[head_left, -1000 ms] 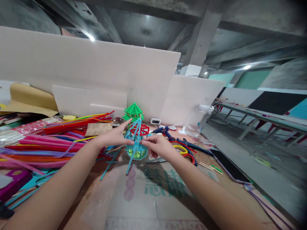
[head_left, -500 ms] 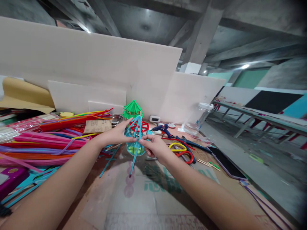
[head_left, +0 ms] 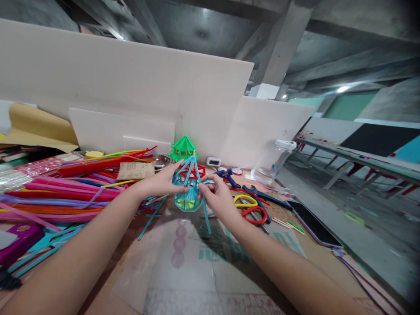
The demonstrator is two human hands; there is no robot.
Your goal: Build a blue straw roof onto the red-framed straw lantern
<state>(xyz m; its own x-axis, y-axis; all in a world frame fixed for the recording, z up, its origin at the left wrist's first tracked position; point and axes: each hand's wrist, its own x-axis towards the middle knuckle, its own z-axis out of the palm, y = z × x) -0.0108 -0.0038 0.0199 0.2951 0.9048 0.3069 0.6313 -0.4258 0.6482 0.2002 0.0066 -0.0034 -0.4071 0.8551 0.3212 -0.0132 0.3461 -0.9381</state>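
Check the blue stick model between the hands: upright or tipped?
Upright. The blue model stands on its round base on the table, apex pointing up, with the left hand and right hand on its sides.

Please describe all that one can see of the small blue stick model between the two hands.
The blue stick model stands upright on the table. Thin light-blue sticks, plastic by their look, lean together into a peak at the top, over a round blue base with yellow-green pieces inside. One long blue stick slants down from the peak to the table on the right side. The left hand touches the frame from the left; the right hand pinches the long stick.
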